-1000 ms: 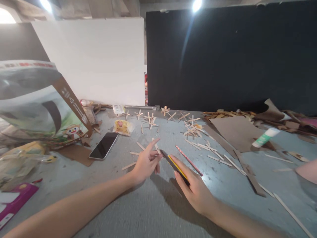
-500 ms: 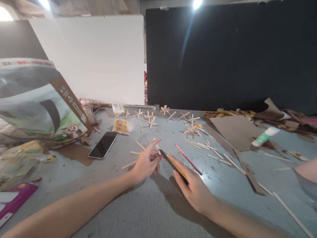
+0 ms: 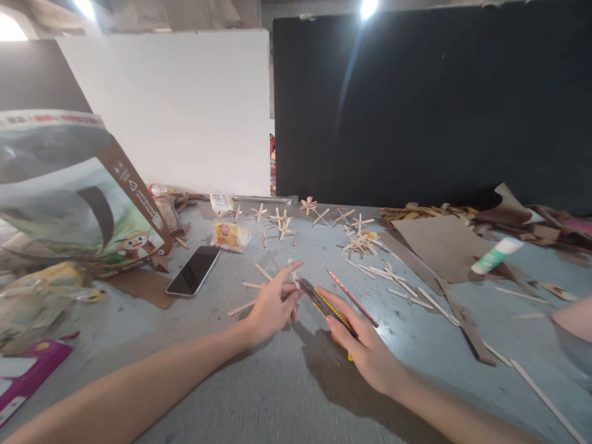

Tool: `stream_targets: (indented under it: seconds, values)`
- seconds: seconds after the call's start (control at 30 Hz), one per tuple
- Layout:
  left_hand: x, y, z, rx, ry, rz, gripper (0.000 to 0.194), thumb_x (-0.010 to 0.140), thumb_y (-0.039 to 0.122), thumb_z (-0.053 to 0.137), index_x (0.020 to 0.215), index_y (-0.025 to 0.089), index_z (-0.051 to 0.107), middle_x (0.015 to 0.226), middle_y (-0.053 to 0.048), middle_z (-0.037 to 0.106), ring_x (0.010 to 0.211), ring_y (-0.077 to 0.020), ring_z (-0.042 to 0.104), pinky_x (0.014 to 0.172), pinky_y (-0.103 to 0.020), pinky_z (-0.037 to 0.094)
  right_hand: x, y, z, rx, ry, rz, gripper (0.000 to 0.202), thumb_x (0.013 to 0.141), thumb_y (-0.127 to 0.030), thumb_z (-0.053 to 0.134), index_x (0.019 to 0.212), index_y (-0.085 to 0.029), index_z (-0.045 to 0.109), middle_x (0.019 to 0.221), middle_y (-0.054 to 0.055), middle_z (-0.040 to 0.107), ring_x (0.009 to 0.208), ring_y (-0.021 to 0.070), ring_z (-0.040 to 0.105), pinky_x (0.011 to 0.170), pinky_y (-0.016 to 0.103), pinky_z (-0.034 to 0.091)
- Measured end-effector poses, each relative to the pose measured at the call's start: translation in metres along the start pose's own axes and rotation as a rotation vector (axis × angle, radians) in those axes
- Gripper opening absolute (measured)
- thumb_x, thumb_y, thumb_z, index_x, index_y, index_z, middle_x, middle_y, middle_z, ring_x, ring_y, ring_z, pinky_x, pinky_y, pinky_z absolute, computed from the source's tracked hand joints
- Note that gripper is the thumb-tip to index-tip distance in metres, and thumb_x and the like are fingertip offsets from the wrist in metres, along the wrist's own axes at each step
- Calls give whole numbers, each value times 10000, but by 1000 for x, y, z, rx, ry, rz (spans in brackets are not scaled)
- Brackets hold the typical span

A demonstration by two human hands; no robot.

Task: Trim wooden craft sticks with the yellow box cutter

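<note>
My left hand [image 3: 276, 303] is closed on a short pale wooden stick [image 3: 293, 271], its index finger stretched along it. A black and yellow utility knife [image 3: 333, 310] is gripped in my right hand [image 3: 367, 348], its tip at the stick beside my left fingertips. Loose sticks [image 3: 241, 308] lie just left of my left hand. To the right of the knife rests a red patterned pencil [image 3: 352, 297]. Small crossed-stick pieces [image 3: 280, 219] stand and lie farther back.
A black phone [image 3: 194, 271], a snack packet [image 3: 230, 237] and a large printed bag [image 3: 115, 209] are on the left. Cardboard [image 3: 444, 246], a glue stick [image 3: 497, 256] and scattered sticks [image 3: 409, 298] lie right. Another person's arm [image 3: 573, 317] enters at the right edge.
The knife has turned slightly in my right hand, showing more of its side and a yellow end below. My right hand has shifted slightly right; my left hand has barely moved.
</note>
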State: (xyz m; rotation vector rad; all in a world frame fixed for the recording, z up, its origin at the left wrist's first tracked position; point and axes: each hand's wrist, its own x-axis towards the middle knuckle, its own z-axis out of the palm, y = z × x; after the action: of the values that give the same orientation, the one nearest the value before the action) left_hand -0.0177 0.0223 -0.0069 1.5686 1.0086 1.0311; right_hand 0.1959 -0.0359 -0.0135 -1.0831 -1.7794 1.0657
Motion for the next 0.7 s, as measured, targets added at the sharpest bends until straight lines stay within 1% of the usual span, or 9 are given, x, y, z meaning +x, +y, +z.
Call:
stream_targets:
  seconds: [0.03, 0.07, 0.13, 0.3, 0.4, 0.47, 0.53, 0.6, 0.7]
  values:
    - [0, 0, 0, 5, 6, 0, 662, 952, 422, 620, 1549, 192, 451, 678, 49, 664, 444, -94, 559, 440, -182, 424, 0, 0, 0, 61, -10, 46, 614, 1082, -576, 446, 1591, -238, 502, 766, 30, 655, 730, 218, 657, 617, 309, 541]
    - [0, 0, 0, 7, 12, 2, 657, 953, 421, 617, 1546, 191, 453, 681, 47, 669, 442, -96, 560, 440, -184, 426, 1, -1, 1, 119, -18, 80, 639, 1075, -590, 451, 1597, -225, 491, 668, -11, 559, 624, 191, 575, 544, 280, 468]
    - [0, 0, 0, 8, 21, 11, 642, 955, 417, 614, 1537, 192, 462, 701, 38, 689, 443, -98, 566, 450, -191, 440, 3, -2, 1, 204, -31, 104, 672, 1059, -605, 471, 1598, -204, 482, 625, -48, 447, 564, 160, 458, 516, 261, 372]
    - [-1, 1, 1, 10, 19, 24, 622, 959, 417, 616, 1526, 204, 473, 777, 8, 741, 450, -99, 580, 477, -207, 461, 9, -2, -3, 327, -39, 117, 689, 1023, -600, 525, 1570, -181, 508, 654, -45, 462, 573, 149, 408, 562, 280, 335]
    - [-1, 2, 1, 5, 19, 18, 621, 953, 415, 619, 1517, 192, 486, 667, 50, 670, 438, -102, 565, 465, -199, 451, 8, 0, -5, 388, -53, 118, 681, 1013, -590, 544, 1549, -170, 533, 643, -47, 459, 565, 147, 389, 560, 284, 306]
    - [-1, 2, 1, 6, 22, 17, 635, 948, 414, 623, 1524, 186, 482, 632, 65, 636, 433, -100, 561, 460, -193, 448, 7, 1, -5, 379, -50, 106, 664, 1018, -588, 546, 1540, -178, 544, 649, -46, 455, 579, 149, 389, 570, 284, 303]
    - [-1, 3, 1, 6, 29, 14, 662, 951, 426, 619, 1547, 189, 455, 687, 41, 677, 438, -97, 568, 452, -190, 447, 6, 0, -4, 344, -17, 100, 656, 1028, -587, 543, 1549, -189, 534, 658, -47, 445, 596, 153, 391, 581, 284, 307]
    - [-1, 4, 0, 3, 26, 12, 707, 960, 451, 606, 1589, 200, 401, 801, -4, 740, 444, -91, 573, 439, -191, 445, 6, -1, -3, 322, 27, 106, 661, 1028, -593, 541, 1551, -189, 529, 652, -51, 422, 595, 156, 383, 574, 283, 300]
    - [0, 3, -1, -3, 10, 29, 789, 973, 484, 590, 1654, 215, 295, 906, -44, 769, 443, -77, 562, 444, -194, 454, 8, -2, -2, 316, 53, 124, 690, 1009, -615, 558, 1547, -183, 533, 640, -57, 399, 585, 158, 377, 561, 278, 296]
